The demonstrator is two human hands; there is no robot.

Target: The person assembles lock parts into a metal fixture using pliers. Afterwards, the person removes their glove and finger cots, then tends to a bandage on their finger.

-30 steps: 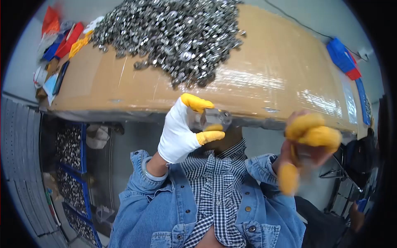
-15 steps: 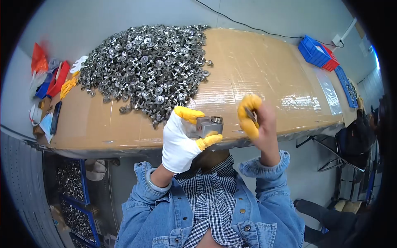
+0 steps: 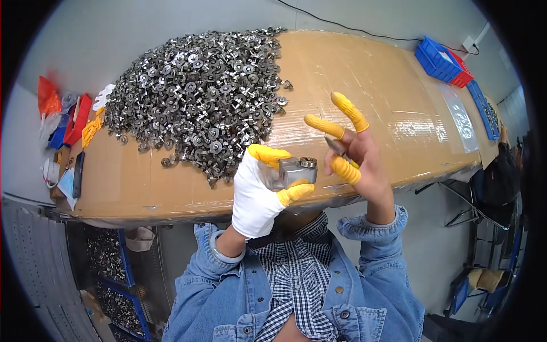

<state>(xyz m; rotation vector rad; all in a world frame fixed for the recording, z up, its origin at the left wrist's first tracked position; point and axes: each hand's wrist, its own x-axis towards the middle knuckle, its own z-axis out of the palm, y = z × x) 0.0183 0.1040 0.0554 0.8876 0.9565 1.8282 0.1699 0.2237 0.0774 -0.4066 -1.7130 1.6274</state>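
My left hand (image 3: 257, 191), in a white glove with yellow fingertips, grips a grey metal block (image 3: 290, 172) above the table's near edge. A small round metal part (image 3: 308, 162) with a ring-like top sits at the block's right end. To the right, my right hand (image 3: 364, 157) wears yellow finger cots. Two of its fingers stretch out, while the thumb and the curled fingers keep hold of a small grey pointed tool (image 3: 335, 146); most of its length is hidden. My right hand is apart from the block.
A large pile of small metal parts (image 3: 194, 91) covers the table's (image 3: 353, 68) left half. Blue (image 3: 436, 61) and red bins stand at the far right, beside a blue tray (image 3: 483, 111). A dark phone-like object (image 3: 78, 174) lies at left; parts trays (image 3: 122, 308) stand below.
My right hand's fingers have spread from a curled grip, with two now stretched out and the tool still held. My left hand keeps the block. The view has shifted slightly.
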